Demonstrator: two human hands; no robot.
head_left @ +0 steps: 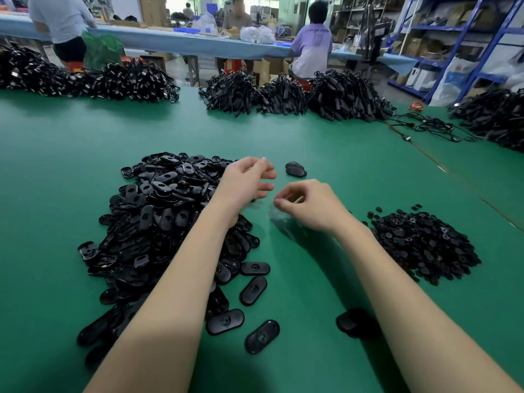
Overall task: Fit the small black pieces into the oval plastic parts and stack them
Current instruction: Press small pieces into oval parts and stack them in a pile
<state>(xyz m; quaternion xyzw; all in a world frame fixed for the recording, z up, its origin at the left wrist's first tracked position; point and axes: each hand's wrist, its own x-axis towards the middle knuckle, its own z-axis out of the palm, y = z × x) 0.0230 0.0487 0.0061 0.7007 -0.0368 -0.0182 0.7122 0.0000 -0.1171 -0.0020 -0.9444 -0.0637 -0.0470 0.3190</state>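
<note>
Nearest the camera, loose oval parts (225, 321) are lying singly on the green worktop (326, 143), each a glossy black flat oval with a small slot in its middle, and a blurred dark oval (354, 323) is sitting beside the right forearm. Behind them the big heap of oval parts (158, 217) is spreading under the left arm, and to the right a lower heap of small black pieces (422, 245) is waiting, its bits flat and roundish, too small to read in detail. Over the gap between the heaps the left hand (246, 182) is hovering with fingers loosely spread and nothing visibly in it. The right hand (306, 204) is curling its fingers inward, fingertips close to the thumb; whether it is pinching a small piece I cannot tell, since a blur is smearing the spot beneath it. Just past the hands a short stack (295, 169) of only a few ovals is sitting on the worktop, which I take to be the finished ones. Judging from that stack against the two large heaps, the job is barely getting started, with nearly everything left to fit and stack. Farther off, mounds of black cables (286, 95) are lining the worktop's far edge.
</note>
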